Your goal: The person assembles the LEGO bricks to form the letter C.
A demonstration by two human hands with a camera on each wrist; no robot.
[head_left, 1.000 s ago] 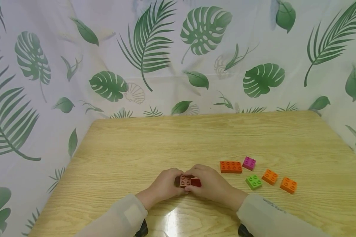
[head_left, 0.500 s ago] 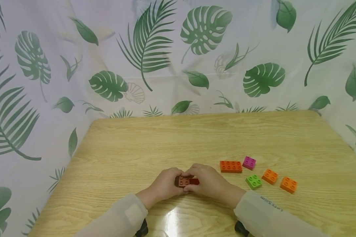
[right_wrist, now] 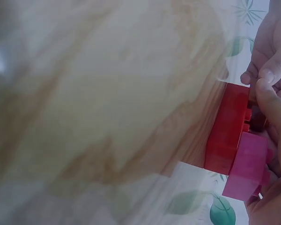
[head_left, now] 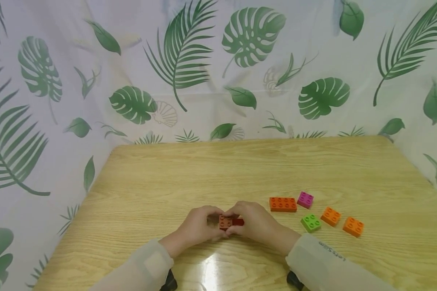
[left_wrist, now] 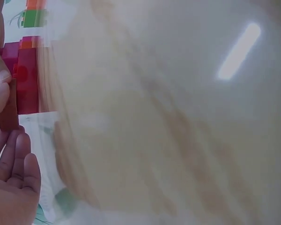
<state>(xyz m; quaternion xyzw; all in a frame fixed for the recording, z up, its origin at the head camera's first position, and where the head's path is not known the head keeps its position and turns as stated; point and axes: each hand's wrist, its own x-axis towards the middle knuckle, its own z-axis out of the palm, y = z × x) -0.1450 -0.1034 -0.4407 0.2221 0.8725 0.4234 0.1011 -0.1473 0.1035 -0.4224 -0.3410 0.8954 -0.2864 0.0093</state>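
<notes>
Both hands meet over a small build of toy building bricks at the near middle of the table. A brown brick [head_left: 225,222] with studs sits between their fingertips, at one end of a longer red brick [right_wrist: 227,129]. A pink brick [right_wrist: 246,166] is on the red brick's other part, mostly hidden by my right hand in the head view. My right hand [head_left: 253,220] pinches the brown brick between thumb and finger. From the left, my left hand [head_left: 196,226] curves its thumb and fingertips to the brown brick, with a gap between brick and palm.
To the right lie a long orange-red brick [head_left: 283,204], a magenta brick [head_left: 305,199], a green brick [head_left: 310,222] and two orange bricks, one nearer [head_left: 330,216] and one farther right [head_left: 353,226]. A leaf-patterned cloth [head_left: 196,81] hangs behind the wooden table [head_left: 160,173].
The brown brick and my right hand have shifted slightly left. My left palm has drawn back to the left, widening the gap beside the brick. The loose bricks stay where they were.
</notes>
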